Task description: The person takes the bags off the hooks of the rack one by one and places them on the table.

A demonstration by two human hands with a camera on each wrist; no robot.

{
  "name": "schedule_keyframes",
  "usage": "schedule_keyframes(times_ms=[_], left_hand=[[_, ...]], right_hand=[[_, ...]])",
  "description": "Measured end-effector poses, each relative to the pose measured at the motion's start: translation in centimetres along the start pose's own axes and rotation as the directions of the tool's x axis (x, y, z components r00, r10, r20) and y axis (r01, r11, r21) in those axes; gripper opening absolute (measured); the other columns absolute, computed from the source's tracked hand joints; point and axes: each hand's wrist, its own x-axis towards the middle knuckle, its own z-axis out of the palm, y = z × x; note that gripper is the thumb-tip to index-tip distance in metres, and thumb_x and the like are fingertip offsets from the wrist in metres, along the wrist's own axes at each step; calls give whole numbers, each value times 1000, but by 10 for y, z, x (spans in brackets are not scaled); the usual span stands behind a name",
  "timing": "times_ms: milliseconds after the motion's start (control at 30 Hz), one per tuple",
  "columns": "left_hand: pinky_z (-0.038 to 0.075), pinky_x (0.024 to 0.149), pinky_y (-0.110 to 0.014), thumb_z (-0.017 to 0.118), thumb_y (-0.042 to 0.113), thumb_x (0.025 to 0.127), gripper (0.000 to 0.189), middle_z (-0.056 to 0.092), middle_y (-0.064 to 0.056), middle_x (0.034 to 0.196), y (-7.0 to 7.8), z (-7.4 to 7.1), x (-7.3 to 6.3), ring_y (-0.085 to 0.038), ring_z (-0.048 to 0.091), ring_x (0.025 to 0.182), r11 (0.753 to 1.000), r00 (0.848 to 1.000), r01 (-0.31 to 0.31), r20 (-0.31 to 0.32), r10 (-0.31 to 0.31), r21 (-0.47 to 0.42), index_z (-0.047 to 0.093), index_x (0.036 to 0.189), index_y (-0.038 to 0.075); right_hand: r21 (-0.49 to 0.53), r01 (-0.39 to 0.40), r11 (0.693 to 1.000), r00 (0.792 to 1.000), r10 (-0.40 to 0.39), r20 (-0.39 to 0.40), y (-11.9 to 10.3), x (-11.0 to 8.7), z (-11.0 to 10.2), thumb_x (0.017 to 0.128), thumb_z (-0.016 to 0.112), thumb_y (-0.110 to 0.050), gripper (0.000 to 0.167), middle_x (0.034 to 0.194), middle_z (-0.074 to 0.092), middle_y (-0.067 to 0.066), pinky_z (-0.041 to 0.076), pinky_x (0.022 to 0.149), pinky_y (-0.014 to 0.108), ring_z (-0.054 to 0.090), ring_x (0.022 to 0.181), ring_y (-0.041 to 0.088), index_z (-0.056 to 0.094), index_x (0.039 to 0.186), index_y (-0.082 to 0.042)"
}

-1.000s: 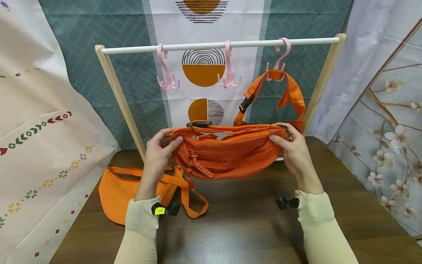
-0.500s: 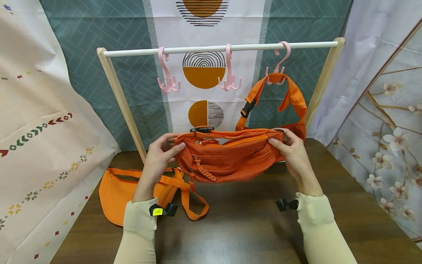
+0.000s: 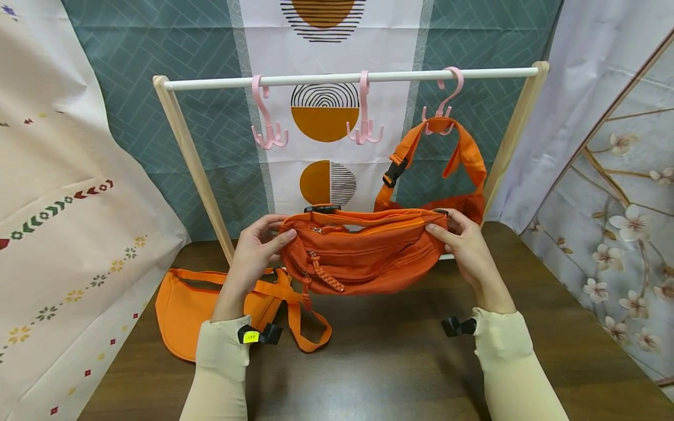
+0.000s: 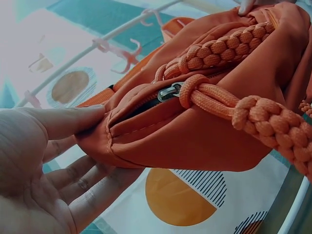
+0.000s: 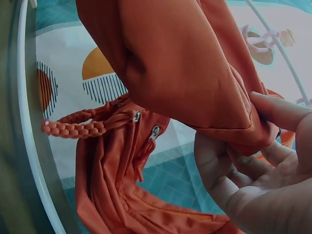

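A rust-orange waist bag (image 3: 368, 257) is held up above the table, stretched sideways between both hands. My left hand (image 3: 253, 257) pinches its left end, thumb in front and fingers behind. At the other end, my right hand (image 3: 468, 248) pinches the top corner the same way. Braided zipper pulls (image 4: 263, 119) dangle from the bag's front; in the left wrist view one zip near the pinched end shows a dark gap. A black buckle (image 3: 322, 209) sits along the bag's upper back edge. In the right wrist view the fingers (image 5: 273, 109) grip the bag's tapered end.
A white rail (image 3: 316, 78) on wooden posts carries pink hooks (image 3: 364, 120). Another orange bag hangs by its strap (image 3: 468, 155) from the right hook, partly hidden. A lighter orange bag (image 3: 186, 316) lies on the brown table (image 3: 368, 362) at left, its strap looped beside it.
The held bag sits slightly lower in the head view than a second ago, as does the rail. Both hands keep their hold, a little closer together.
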Motion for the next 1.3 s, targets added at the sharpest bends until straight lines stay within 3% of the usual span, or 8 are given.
schedule_keyframes(times_ms=[333, 633, 833, 1300], left_hand=[[63, 71, -37, 70, 20, 102, 41, 60, -18, 125, -2, -1, 1, -18, 70, 92, 998, 1000, 25, 16, -26, 63, 60, 138, 4], [63, 74, -40, 71, 25, 102, 43, 61, -20, 128, -5, -4, 3, -23, 68, 97, 989, 998, 50, 42, -56, 142, 60, 139, 7], [63, 72, -36, 70, 24, 102, 43, 64, -21, 125, -11, -4, 5, -21, 68, 95, 985, 996, 54, 58, -65, 166, 59, 139, 5], [63, 73, -38, 71, 27, 101, 44, 65, -18, 126, -25, -7, 9, -24, 70, 96, 963, 986, 146, 43, -160, 228, 60, 141, 10]], right_hand=[[-48, -21, 999, 1000, 21, 1, 2, 2, 2, 101, 71, -17, 27, 105, 70, -3, 59, 71, 25, 69, 86, 11, 63, 125, -9], [-107, -94, 990, 995, 97, 29, 4, 3, -2, 102, 70, -20, 31, 104, 68, -5, 58, 70, 25, 67, 85, 10, 59, 128, -7], [-109, -130, 985, 989, 137, 55, 6, 4, -4, 102, 69, -20, 33, 106, 68, -5, 59, 68, 26, 68, 85, 10, 57, 130, -5], [-186, -182, 965, 971, 207, 123, 16, 7, -5, 103, 68, -22, 47, 108, 64, -2, 61, 71, 32, 68, 88, 11, 53, 140, 4]])
